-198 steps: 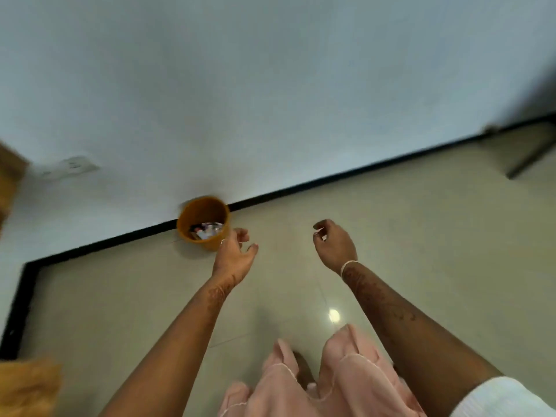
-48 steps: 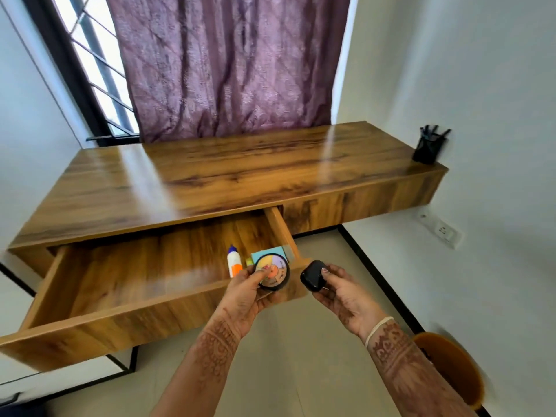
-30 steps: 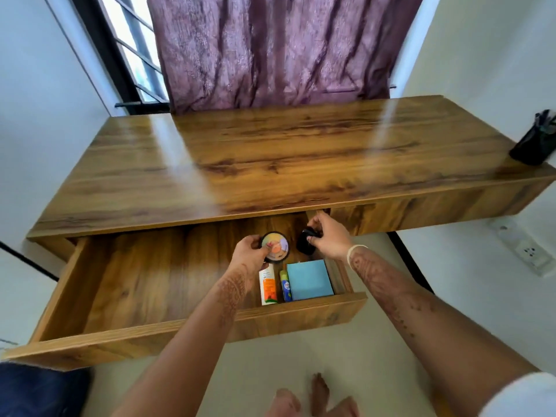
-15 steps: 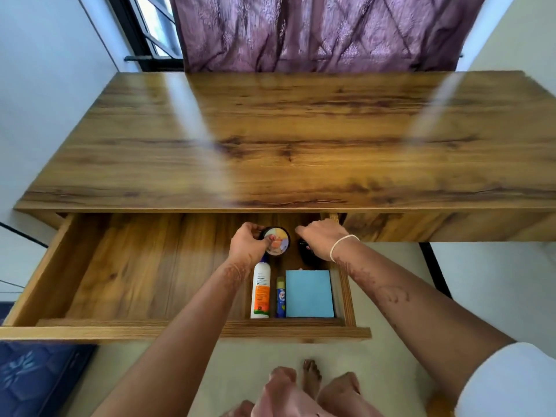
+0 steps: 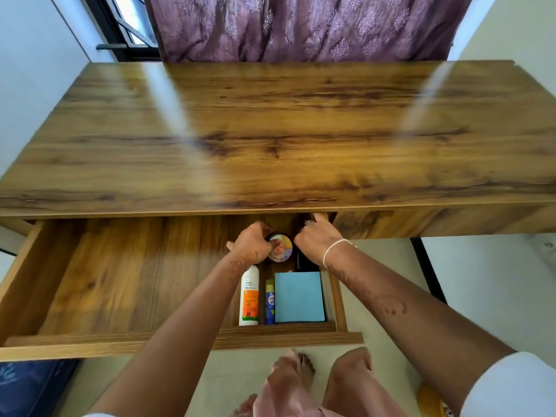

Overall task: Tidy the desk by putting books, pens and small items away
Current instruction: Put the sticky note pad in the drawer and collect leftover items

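The wooden desk (image 5: 270, 130) has its wide drawer (image 5: 180, 341) pulled out, and both of my hands reach into its right end. My left hand (image 5: 252, 243) grips a round tin with a colourful lid (image 5: 282, 249), holding it low over the drawer floor. My right hand (image 5: 316, 239) is beside it, fingers stretched toward the drawer's back right corner. A small black case (image 5: 304, 263) lies under the heel of that hand, mostly hidden. In front of them lie a white and orange bottle (image 5: 249, 299), a blue glue stick (image 5: 270, 302) and a blue notepad (image 5: 298, 297).
The left part of the drawer holds nothing. A purple curtain (image 5: 301, 25) and a window (image 5: 126, 25) are behind the desk. An orange bin (image 5: 430, 401) stands on the floor at the lower right, near my feet (image 5: 304, 368).
I stepped up to the desk carrying the tin and the black case. Both hands have gone down into the drawer's right end. The black case now sits on the drawer floor.
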Motion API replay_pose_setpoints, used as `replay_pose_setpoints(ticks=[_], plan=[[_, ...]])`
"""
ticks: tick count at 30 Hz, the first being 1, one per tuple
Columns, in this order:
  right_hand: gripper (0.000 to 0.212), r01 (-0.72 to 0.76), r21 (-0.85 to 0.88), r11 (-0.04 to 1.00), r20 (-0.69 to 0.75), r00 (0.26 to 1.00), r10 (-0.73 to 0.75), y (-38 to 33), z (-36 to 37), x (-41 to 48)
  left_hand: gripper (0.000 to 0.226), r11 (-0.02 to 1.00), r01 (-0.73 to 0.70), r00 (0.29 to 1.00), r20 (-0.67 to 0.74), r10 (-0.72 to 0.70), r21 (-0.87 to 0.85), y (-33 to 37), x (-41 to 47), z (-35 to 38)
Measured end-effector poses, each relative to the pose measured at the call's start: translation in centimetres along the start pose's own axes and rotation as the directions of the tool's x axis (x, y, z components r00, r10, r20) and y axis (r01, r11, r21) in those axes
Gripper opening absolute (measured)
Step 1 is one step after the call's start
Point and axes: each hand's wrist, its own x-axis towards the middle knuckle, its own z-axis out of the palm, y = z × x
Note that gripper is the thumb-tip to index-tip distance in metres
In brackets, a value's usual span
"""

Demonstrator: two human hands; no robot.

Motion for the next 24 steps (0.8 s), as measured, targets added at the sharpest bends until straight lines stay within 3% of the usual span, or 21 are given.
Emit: replay_pose_setpoints(ticks=[4, 9, 16, 24], plan=[[0.022, -0.013, 0.105, 0.994, -0.195, 0.980, 0.033, 0.3, 0.4, -0.9, 0.034, 0.995, -0.037, 0.998, 0.049, 0.032, 0.096, 0.7, -0.2, 0.1], [0.029, -0.010, 0.282, 0.959, -0.311, 0.945, 0.101, 0.4, 0.4, -2.2, 0.033, 0.987, -0.057, 0.995, 0.084, 0.045, 0.153, 0.3, 0.4, 0.9], [0.030, -0.042, 0.446, 0.894, -0.356, 0.908, 0.220, 0.2, 1.1, -4.0, 0.021, 0.904, -0.139, 0.990, 0.080, 0.117, 0.404, 0.9, -1.1, 0.9], [0.014, -0.053, 0.572, 0.819, -0.333, 0.897, 0.291, -2.0, 0.7, -6.9, 0.035, 0.896, -0.236, 0.971, 0.066, 0.229, 0.375, -0.4, -3.8, -0.7]])
